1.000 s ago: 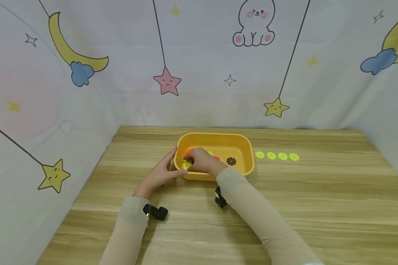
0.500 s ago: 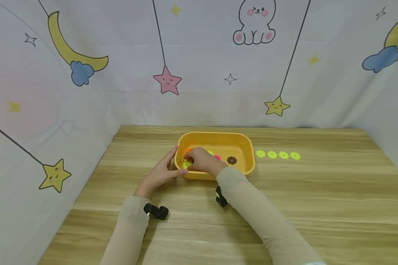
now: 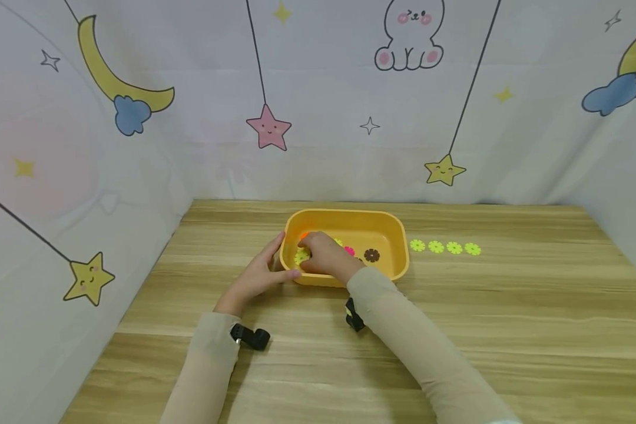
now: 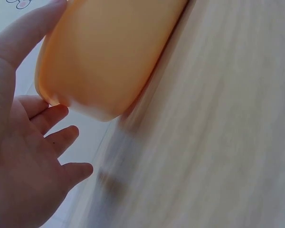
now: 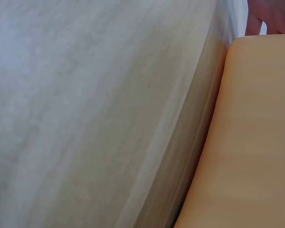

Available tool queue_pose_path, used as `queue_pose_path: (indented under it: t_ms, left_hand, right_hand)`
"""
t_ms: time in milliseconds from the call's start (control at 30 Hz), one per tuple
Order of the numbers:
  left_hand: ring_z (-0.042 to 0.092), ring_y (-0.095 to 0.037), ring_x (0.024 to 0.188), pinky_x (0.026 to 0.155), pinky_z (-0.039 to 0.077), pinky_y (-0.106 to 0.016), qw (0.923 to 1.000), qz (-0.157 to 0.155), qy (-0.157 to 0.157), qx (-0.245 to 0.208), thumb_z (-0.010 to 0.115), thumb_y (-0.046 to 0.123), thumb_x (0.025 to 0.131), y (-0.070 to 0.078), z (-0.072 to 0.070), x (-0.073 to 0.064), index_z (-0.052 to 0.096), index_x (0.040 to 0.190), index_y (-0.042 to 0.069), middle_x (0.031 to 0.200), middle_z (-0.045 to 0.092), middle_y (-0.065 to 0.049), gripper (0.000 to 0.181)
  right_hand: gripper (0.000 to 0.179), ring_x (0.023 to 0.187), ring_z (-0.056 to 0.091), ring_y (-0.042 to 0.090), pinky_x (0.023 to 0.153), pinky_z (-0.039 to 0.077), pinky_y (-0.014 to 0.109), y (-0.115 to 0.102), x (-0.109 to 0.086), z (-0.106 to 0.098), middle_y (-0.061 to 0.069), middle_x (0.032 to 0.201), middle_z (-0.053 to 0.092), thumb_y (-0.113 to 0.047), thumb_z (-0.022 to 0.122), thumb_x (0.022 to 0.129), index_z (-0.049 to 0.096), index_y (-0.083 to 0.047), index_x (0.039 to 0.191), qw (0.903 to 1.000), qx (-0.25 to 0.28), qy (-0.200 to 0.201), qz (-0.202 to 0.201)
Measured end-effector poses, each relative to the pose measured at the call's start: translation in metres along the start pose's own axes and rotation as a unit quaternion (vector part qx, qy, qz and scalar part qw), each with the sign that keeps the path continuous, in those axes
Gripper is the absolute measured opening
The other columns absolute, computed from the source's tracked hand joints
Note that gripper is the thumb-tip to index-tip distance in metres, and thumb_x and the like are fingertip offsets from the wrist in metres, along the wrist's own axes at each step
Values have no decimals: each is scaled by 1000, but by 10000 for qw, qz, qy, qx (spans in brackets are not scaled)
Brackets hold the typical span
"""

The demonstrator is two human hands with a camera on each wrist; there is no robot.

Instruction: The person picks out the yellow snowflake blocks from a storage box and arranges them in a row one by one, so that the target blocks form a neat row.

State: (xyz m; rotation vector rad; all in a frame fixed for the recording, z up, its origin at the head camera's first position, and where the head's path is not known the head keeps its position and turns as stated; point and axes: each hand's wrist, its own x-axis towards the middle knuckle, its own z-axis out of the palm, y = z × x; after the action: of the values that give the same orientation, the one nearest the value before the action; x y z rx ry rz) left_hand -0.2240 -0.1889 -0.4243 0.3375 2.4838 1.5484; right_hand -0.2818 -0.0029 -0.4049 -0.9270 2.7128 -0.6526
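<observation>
An orange plastic tub (image 3: 378, 219) stands on the wooden table, with several notched flower-shaped discs inside. Among them are a yellow-green disc (image 3: 300, 257), a pink disc (image 3: 349, 251) and a brown disc (image 3: 371, 255). My left hand (image 3: 254, 280) rests at the tub's left end; its thumb lies along the front rim and its fingers touch the end wall. My right hand (image 3: 325, 256) reaches down inside the left part of the tub, fingers bent over the discs. What lies between its fingertips is hidden. The right wrist view shows mostly the tub's outer wall (image 5: 251, 128).
To the right of the tub, a row of several yellow-green discs (image 3: 445, 247) lies flat on the table (image 3: 509, 318). A white cloth backdrop (image 3: 323, 165) printed with stars and moons hangs behind and along both sides.
The right hand's fingers shift slightly among the discs at the tub's left end. The left hand stays at the tub. The whole head view drifts a little.
</observation>
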Motion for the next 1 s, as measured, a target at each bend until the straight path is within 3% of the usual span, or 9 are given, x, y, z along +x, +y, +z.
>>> queue_pose_path:
  t_ms: [200, 433, 767, 1000]
  left_hand:
    - [6, -30, 148, 117, 9, -57, 10000, -20, -9, -18, 77, 35, 83, 1, 0, 0, 11, 156, 25, 162, 8, -1, 99]
    - [6, -30, 148, 117, 11, -56, 10000, -55, -3, 23, 77, 42, 81, 1, 0, 0, 11, 156, 26, 162, 8, 0, 101]
    - [7, -29, 148, 118, 12, -53, 9999, -3, 20, 129, 77, 38, 82, 0, 0, 2, 11, 156, 24, 162, 9, -1, 100]
    - [8, -29, 148, 118, 12, -54, 9999, -14, 16, 105, 76, 34, 84, -1, 0, 2, 11, 156, 24, 162, 9, 0, 98]
  right_hand:
    - [45, 115, 55, 25, 102, 44, 36, 1, 1, 1, 11, 124, 63, -13, 73, 84, 62, 0, 125, 10000, -34, -37, 43]
    - [41, 94, 57, 20, 90, 50, 33, 1, 2, 2, 10, 114, 66, -8, 71, 83, 64, 0, 122, 10000, 16, -34, -44]
    - [48, 108, 57, 23, 99, 46, 34, -1, 1, 0, 12, 122, 62, -16, 76, 84, 61, 1, 127, 9998, 85, -164, -7]
    - [46, 107, 58, 23, 99, 47, 34, -2, 1, 0, 11, 122, 63, -15, 75, 84, 62, 0, 126, 9997, 105, -202, 18]
